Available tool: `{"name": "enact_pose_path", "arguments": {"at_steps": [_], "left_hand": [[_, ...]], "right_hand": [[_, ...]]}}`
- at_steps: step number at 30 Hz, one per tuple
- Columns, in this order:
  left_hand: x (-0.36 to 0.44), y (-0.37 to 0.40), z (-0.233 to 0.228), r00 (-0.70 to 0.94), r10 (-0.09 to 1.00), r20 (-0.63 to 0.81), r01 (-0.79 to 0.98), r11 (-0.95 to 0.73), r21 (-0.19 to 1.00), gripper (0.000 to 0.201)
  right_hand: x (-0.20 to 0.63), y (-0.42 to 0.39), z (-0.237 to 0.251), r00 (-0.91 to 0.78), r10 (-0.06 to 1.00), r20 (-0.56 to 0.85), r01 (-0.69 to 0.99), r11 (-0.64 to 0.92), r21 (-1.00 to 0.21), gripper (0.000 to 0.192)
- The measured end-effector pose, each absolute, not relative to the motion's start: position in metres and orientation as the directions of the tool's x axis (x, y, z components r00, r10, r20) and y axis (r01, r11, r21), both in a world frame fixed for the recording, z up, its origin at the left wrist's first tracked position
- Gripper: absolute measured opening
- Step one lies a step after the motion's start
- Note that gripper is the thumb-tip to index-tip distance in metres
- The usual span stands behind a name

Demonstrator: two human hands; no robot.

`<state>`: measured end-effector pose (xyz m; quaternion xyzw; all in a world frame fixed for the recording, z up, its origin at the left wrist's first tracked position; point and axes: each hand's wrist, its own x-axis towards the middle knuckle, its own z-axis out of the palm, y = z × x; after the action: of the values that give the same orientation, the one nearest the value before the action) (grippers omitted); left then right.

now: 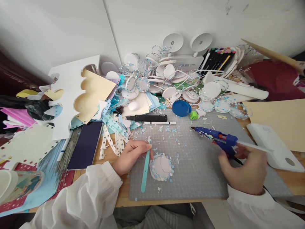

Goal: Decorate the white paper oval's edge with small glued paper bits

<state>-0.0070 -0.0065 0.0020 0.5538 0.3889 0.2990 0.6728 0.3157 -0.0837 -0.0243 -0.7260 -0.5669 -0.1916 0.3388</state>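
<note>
My left hand (133, 155) is closed, thumb and finger pinching the upper end of a flat turquoise stick (145, 175). A scrap of white shows above those fingertips. Just right of the stick, a round white disc (162, 167) rimmed with pale blue and white confetti bits lies on the grey cutting mat (195, 181). At the right, my right hand (245, 168) has its thumb and fingers around the handle of a blue glue gun (216, 136). Its nozzle points left, and a white glue stick (254, 146) sticks out of its back.
A black cutter (150, 118), a white pen (159, 123), a blue lid (181, 108) and a green sharpener (193, 115) lie along the mat's far side. Wire-and-disc decorations (143, 84) pile up behind. A phone (85, 145) and cut papers crowd the left.
</note>
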Motion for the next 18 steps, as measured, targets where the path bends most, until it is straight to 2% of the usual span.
{"name": "enact_pose_path", "arguments": {"at_steps": [2,4,8,14,18], "left_hand": [[-0.007,-0.006,0.002,0.516,0.834,-0.196,0.021,0.217,0.976,0.041],[-0.007,-0.007,0.001,0.515,0.832,-0.206,0.018,0.229,0.973,0.04],[-0.008,-0.008,0.001,0.512,0.831,-0.22,0.023,0.243,0.97,0.04],[-0.007,-0.007,0.001,0.505,0.831,-0.233,0.025,0.256,0.966,0.041],[-0.007,-0.007,0.002,0.501,0.833,-0.234,0.023,0.258,0.966,0.04]], "right_hand": [[0.326,-0.079,-0.027,0.127,0.744,0.656,0.99,-0.049,-0.136,0.031],[0.336,-0.075,-0.029,0.067,0.745,0.664,0.997,-0.023,-0.074,0.028],[0.35,-0.069,-0.031,0.128,0.691,0.712,0.992,-0.094,-0.086,0.025],[0.36,-0.058,-0.026,0.071,0.788,0.612,0.996,-0.022,-0.086,0.025],[0.361,-0.061,-0.031,0.145,0.737,0.66,0.988,-0.075,-0.134,0.039]]}}
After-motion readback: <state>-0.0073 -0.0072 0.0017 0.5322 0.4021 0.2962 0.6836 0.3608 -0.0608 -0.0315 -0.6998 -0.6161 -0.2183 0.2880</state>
